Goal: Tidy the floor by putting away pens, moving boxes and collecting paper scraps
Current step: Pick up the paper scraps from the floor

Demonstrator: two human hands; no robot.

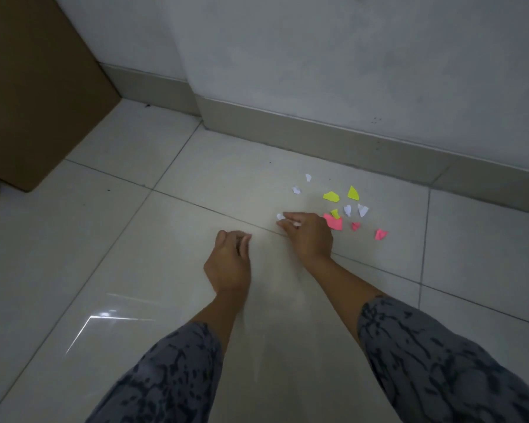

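Note:
Several paper scraps lie on the pale tiled floor near the wall: yellow scraps (331,196), white scraps (362,209) and pink scraps (380,234). My right hand (309,236) is at the left edge of the cluster, its fingertips pinched on a small white scrap (280,216); another bit of white shows between its fingers. A pink scrap (335,222) lies partly under that hand. My left hand (229,261) hovers to the left over bare tile, fingers curled loosely; whether it holds anything is hidden.
A large brown cardboard box (34,87) stands at the left against the wall. A grey skirting board (348,141) runs along the white wall behind the scraps. No pens are in view.

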